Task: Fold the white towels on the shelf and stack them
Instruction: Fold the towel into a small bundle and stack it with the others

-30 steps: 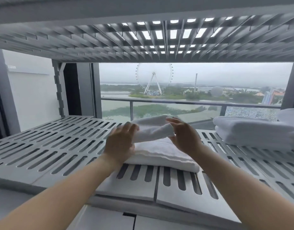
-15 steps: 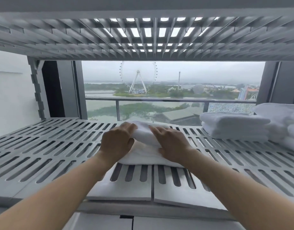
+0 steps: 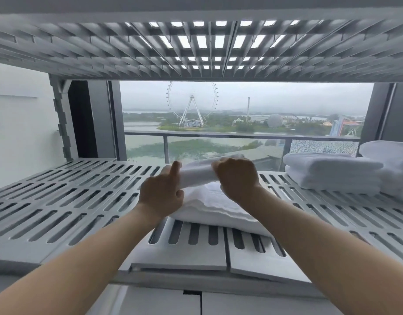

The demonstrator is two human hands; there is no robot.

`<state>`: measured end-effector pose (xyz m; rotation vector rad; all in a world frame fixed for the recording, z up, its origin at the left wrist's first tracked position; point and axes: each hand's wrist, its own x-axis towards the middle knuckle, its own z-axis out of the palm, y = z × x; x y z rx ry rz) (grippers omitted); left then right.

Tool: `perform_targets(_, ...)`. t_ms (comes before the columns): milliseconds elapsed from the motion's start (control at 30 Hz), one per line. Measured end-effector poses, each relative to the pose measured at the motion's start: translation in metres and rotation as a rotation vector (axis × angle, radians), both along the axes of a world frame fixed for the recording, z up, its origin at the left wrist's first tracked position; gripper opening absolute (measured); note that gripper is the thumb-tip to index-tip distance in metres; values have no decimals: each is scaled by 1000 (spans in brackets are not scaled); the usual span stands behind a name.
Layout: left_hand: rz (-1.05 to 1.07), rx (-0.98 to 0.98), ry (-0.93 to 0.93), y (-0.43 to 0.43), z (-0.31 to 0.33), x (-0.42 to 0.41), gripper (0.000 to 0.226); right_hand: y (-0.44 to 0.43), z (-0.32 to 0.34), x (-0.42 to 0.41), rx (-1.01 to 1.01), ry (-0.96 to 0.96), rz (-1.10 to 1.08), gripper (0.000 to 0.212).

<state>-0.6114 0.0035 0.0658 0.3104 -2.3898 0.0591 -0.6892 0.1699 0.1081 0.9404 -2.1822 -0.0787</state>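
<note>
Starting at the left, I see the grey slotted shelf (image 3: 66,196) running back toward a white wall. My left hand (image 3: 160,195) holds the left end of a small towel (image 3: 196,172), index finger straight up against it; the other fingers are hidden behind the cloth. The towel lies crosswise between my hands, over a larger folded towel (image 3: 214,209) that rests flat on the middle of the shelf near its front edge; I cannot tell whether the two touch. My right hand (image 3: 238,178) is curled tight around the towel's right end, knuckles toward me. Farther right, well apart, a stack (image 3: 330,173) of folded white towels sits on the shelf, with more towels at the edge of view.
</note>
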Motion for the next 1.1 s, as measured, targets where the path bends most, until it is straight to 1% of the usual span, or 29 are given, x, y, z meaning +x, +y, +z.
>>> perform_targets(33,19,0,-6,0,-2,1,53,-2,2,2,3,-10,-23,20)
perform_targets(133,69,-4,-30,-2,-10,1,66,-1,16,4,-5,-29,-79,14)
perform_targets(200,55,19,-46,-4,-14,-3,64,2,26,5,-3,-18,-111,11)
perform_targets(267,64,-23,-76,-6,-18,-8,61,6,30,9,-2,-2,-138,9)
perform_targets(333,78,-39,-115,-8,-22,-10,59,6,25,17,30,-28,-137,13)
perform_targets(400,8,79,-113,-15,-23,-13,56,4,13,26,93,-69,-149,17)
perform_targets(500,-207,367,-99,-31,-17,-14,51,3,-7,38,187,-126,-197,20)
perform_targets(567,-317,538,-155,-43,-12,-12,49,2,-15,43,229,-162,-214,22)
perform_targets(633,-428,657,-223,-54,-9,-11,39,1,-20,48,231,-181,-213,23)
perform_targets(667,-492,708,-258,-59,-8,-11,37,1,-22,51,222,-193,-204,23)
perform_targets(733,-601,768,-326,-66,-8,-11,49,-1,-28,57,195,-227,-185,21)
perform_targets(800,-643,731,-348,-69,-10,-8,56,-2,-35,61,157,-235,-187,19)
perform_targets(933,-633,517,-212,-69,-16,-2,51,-11,-49,51,67,-227,-219,20)
perform_targets(1033,-436,343,-146,-63,-18,-1,53,-18,-52,18,20,-189,-146,18)
perform_targets(1100,-293,288,-123,-56,-22,1,56,-21,-50,-10,18,-184,-62,22)
